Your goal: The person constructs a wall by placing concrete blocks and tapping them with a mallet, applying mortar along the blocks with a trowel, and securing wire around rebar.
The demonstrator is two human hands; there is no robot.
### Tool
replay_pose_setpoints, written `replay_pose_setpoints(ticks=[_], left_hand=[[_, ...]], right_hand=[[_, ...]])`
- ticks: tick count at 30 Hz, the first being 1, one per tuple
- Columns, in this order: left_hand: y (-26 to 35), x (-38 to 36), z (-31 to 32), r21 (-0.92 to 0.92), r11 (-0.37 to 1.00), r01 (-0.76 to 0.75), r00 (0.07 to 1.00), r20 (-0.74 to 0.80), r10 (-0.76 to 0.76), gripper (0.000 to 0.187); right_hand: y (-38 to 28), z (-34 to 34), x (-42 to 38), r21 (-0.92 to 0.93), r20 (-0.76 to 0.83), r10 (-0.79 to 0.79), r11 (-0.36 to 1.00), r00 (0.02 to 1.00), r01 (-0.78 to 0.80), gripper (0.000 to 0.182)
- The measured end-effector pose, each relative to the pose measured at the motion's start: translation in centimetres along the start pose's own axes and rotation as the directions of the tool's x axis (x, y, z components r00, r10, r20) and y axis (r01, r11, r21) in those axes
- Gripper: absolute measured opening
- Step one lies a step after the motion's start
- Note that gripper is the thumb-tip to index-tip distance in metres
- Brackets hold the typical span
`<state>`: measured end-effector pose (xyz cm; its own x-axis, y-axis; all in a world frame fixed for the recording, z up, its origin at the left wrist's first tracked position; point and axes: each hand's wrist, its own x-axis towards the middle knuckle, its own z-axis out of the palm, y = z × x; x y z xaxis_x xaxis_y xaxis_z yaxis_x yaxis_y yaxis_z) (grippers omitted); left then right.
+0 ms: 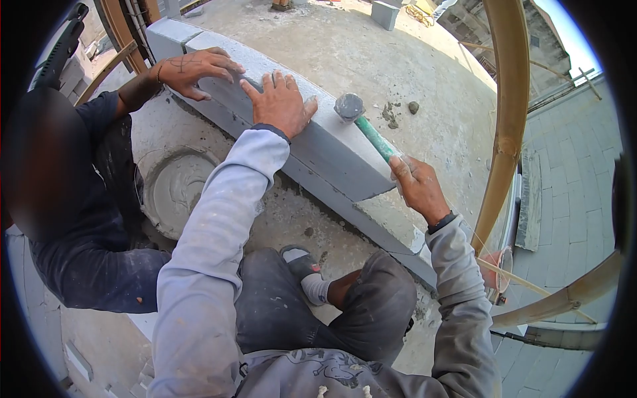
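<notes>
My left hand [282, 103] rests with spread fingers on the top edge of a long pale grey block [338, 156]. In my right hand [419, 188] is the green handle of a rubber mallet [349, 107]. Its dark, dust-covered head is over the block's far edge; whether it touches cannot be told. The block sits on a lower course of blocks [312, 176], whose bare right end carries mortar [391, 215]. Left of my left hand, a co-worker's hand [196, 71] lies on the same row of blocks.
A round tub of wet mortar [178, 186] stands on the floor beside the co-worker [99, 199]. Curved bamboo poles [507, 113] rise at the right, near a reddish bucket [494, 268]. A grey block [385, 14] and mortar crumbs [391, 116] lie beyond the wall.
</notes>
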<state>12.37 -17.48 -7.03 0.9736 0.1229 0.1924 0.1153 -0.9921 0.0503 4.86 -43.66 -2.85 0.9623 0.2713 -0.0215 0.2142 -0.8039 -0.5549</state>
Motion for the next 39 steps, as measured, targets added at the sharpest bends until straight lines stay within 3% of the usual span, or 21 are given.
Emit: replay_pose_setpoints(ticks=[4, 7, 10, 11, 13, 14, 17, 24, 26, 27, 28, 30, 39], left_hand=[[0.1, 0.1, 0.1, 0.01, 1.0, 0.009, 1.0, 0.011, -0.009, 0.068], [0.1, 0.2, -0.1, 0.025, 1.0, 0.005, 1.0, 0.022, -0.005, 0.069], [0.2, 0.2, -0.3, 0.047, 0.999, 0.003, 0.999, 0.038, -0.005, 0.069], [0.2, 0.2, -0.4, 0.059, 0.998, 0.004, 0.999, 0.043, -0.007, 0.069], [0.3, 0.2, -0.5, 0.048, 0.999, 0.013, 0.999, 0.043, -0.015, 0.069], [0.4, 0.2, -0.6, 0.035, 0.999, 0.021, 0.999, 0.048, -0.023, 0.069], [0.3, 0.3, -0.2, 0.035, 0.999, 0.025, 0.999, 0.032, -0.026, 0.069], [0.5, 0.2, 0.0, 0.024, 0.999, 0.032, 0.999, 0.027, -0.033, 0.069], [0.5, 0.2, -0.1, 0.039, 0.999, 0.034, 0.999, 0.029, -0.035, 0.069], [0.4, 0.3, -0.2, 0.041, 0.999, 0.035, 0.999, 0.027, -0.036, 0.069], [0.4, 0.2, -0.2, 0.036, 0.999, 0.036, 0.999, 0.04, -0.037, 0.069], [0.6, 0.3, -0.4, 0.032, 0.999, 0.03, 0.999, 0.044, -0.031, 0.069], [0.6, 0.4, -0.4, 0.011, 0.999, 0.042, 0.997, 0.06, -0.043, 0.07]], right_hand=[[-1.4, -2.2, -0.7, 0.158, -0.041, 0.081, 0.985, 0.996, -0.073, 0.047], [-2.9, -3.6, -1.2, 0.455, -0.118, 0.05, 0.89, 0.992, 0.009, 0.044], [-2.3, -3.4, -1.8, 0.533, -0.072, 0.099, 0.845, 0.992, -0.045, 0.044], [-2.0, -3.0, -1.8, 0.534, -0.075, 0.099, 0.844, 0.992, -0.044, 0.044], [-0.9, -1.5, -1.7, 0.372, 0.122, 0.261, 0.882, 0.958, -0.288, 0.046], [0.3, -0.2, -1.4, 0.392, 0.156, 0.324, 0.846, 0.933, -0.36, 0.048], [0.1, 0.0, -1.6, 0.424, 0.131, 0.343, 0.829, 0.93, -0.365, 0.048], [-1.8, -2.9, -2.7, 0.341, -0.12, 0.188, 0.93, 0.975, -0.138, 0.045], [-1.9, -3.4, -3.2, 0.24, -0.207, -0.015, 0.969, 0.978, 0.066, 0.045], [-1.6, -3.3, -3.4, 0.121, -0.197, -0.101, 0.985, 0.975, 0.126, 0.046], [-0.7, -2.6, -3.1, 0.122, -0.199, -0.101, 0.984, 0.975, 0.127, 0.046], [1.2, -0.8, -2.3, -0.126, -0.068, -0.08, 0.989, 0.994, 0.071, 0.049], [0.7, -1.5, -2.9, 0.168, -0.058, 0.11, 0.981, 0.992, -0.099, 0.051]])
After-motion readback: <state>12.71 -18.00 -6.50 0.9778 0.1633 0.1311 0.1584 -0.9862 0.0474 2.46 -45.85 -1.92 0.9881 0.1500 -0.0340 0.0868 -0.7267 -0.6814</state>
